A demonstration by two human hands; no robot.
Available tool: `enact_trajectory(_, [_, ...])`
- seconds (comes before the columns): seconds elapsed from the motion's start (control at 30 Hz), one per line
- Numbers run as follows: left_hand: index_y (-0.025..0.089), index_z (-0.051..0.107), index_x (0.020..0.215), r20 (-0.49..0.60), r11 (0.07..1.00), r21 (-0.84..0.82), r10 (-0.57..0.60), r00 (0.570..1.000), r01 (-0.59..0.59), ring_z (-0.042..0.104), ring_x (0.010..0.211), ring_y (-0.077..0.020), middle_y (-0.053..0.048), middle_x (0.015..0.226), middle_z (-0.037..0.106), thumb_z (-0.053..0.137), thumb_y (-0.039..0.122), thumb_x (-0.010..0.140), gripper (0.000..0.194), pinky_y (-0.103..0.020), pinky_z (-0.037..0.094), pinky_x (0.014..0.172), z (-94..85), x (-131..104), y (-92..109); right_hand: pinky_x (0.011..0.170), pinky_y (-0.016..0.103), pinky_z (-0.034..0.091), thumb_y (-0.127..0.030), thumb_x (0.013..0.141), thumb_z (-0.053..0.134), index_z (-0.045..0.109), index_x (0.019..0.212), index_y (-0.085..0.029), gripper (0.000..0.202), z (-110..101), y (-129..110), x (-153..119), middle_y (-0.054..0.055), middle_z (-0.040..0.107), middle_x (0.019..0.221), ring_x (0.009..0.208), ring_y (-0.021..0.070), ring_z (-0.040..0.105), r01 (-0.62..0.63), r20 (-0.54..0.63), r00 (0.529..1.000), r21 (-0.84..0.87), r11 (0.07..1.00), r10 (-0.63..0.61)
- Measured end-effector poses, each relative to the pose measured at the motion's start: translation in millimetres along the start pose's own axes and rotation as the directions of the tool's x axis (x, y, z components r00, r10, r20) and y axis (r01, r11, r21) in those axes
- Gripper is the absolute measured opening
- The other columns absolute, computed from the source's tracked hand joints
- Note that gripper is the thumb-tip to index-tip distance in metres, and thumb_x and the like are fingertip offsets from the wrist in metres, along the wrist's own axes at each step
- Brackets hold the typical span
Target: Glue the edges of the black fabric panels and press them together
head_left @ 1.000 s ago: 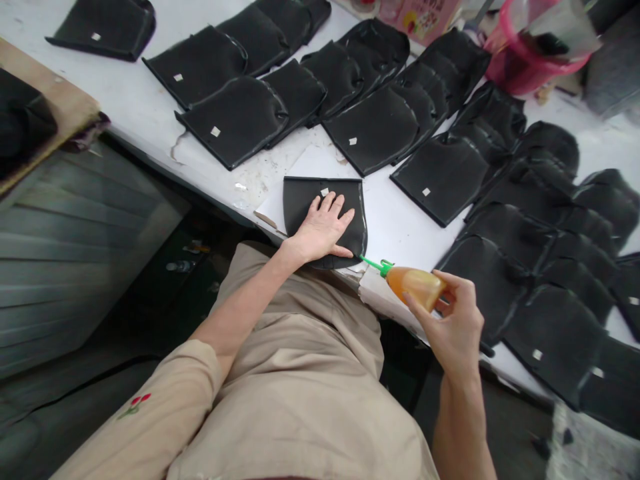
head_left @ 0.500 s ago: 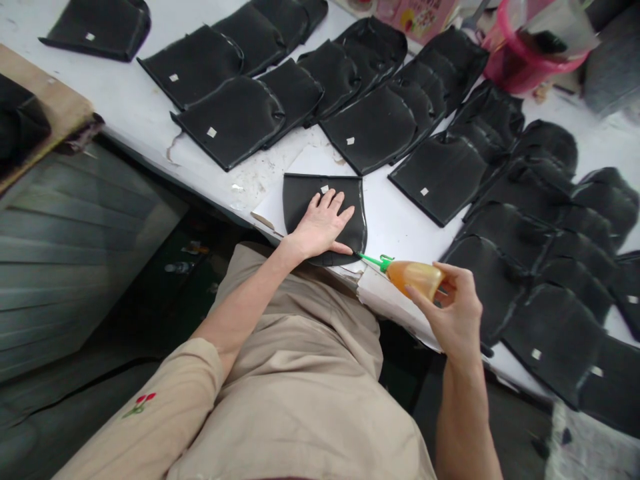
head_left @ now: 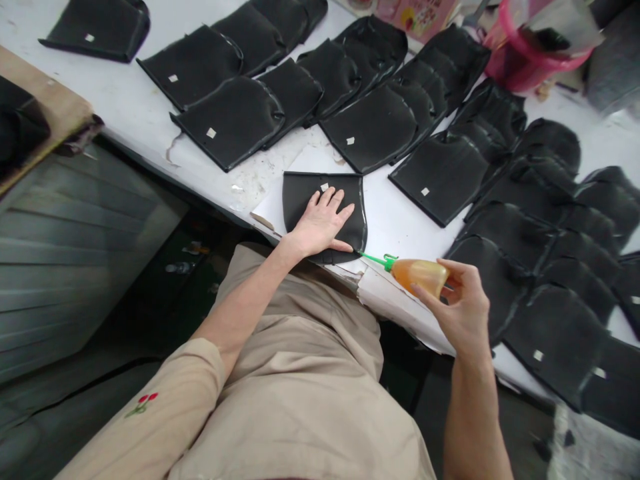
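Note:
A black curved-edge panel, leather-like and with a small white sticker near its straight far edge, lies at the table's front edge. My left hand rests flat on it with fingers spread. In my right hand is a squeeze bottle of amber liquid, tipped sideways with a long green nozzle. The nozzle's tip is at the panel's near right edge, close to my left thumb. A shiny wet-looking line runs along the panel's right edge.
Rows of overlapping black panels cover much of the white table. A pink bucket stands at the back right. At the left is a wooden board with a black item on it. The table's front edge lies before my lap.
My right hand and the bottle have shifted slightly to the right, and the nozzle tip has slid a little along the panel's edge. My left hand stays nearly still.

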State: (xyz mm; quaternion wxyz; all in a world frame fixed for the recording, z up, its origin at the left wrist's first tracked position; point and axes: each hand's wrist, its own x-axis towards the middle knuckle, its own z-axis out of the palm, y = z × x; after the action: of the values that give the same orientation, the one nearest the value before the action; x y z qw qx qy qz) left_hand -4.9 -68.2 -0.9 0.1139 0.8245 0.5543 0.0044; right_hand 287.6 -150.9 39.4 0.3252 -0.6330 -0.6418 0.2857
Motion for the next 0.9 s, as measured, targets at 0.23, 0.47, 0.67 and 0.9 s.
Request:
enact_trajectory(0.23, [0.012,0.043,0.154,0.004,1.0,0.001,-0.004,1.0,0.004,0.026,0.153,-0.0436,-0.027,0.164,0.031,0.075,0.065,0.079,0.097,-0.058,0.022,0.123,-0.2,0.2,0.6,0.078,0.037,0.064,-0.044,0.068,0.09,0.063,0.115,-0.023,0.058,7.6,-5.3,0.7,0.005,0.066,0.109,0.094,0.0227,0.069,-0.017,-0.065,0.998,0.032,0.999,0.019])
enact_trajectory(0.47, [0.013,0.043,0.154,-0.005,1.0,0.003,-0.005,1.0,0.005,0.026,0.153,-0.0421,-0.026,0.164,0.03,0.074,0.066,0.079,0.097,-0.057,0.021,0.124,1.5,-0.6,-0.7,0.078,0.036,0.063,-0.044,0.069,0.089,0.065,0.115,-0.023,0.056,9.5,-1.1,2.5,0.004,0.065,0.11,0.095,0.0224,0.068,-0.021,-0.011,1.0,0.013,1.0,0.021])
enact_trajectory(0.67, [0.015,0.044,0.154,-0.016,0.999,0.03,-0.018,1.0,0.019,0.028,0.152,-0.0412,-0.024,0.163,0.033,0.071,0.068,0.08,0.094,-0.055,0.024,0.122,1.8,0.1,1.9,0.078,0.04,0.061,-0.041,0.067,0.091,0.063,0.115,-0.022,0.059,-0.8,2.3,-4.8,0.005,0.065,0.107,0.091,0.023,0.068,-0.056,-0.089,0.994,0.094,0.994,0.064])
enact_trajectory(0.9, [0.011,0.048,0.149,-0.076,0.991,0.03,-0.128,0.989,0.131,0.035,0.146,-0.0457,-0.029,0.158,0.038,0.068,0.069,0.082,0.092,-0.059,0.029,0.117,0.4,7.4,19.4,0.079,0.041,0.061,-0.037,0.066,0.092,0.063,0.115,-0.02,0.059,5.8,-2.3,-14.9,0.005,0.065,0.106,0.092,0.0237,0.068,-0.01,-0.208,0.978,0.113,0.994,0.033])
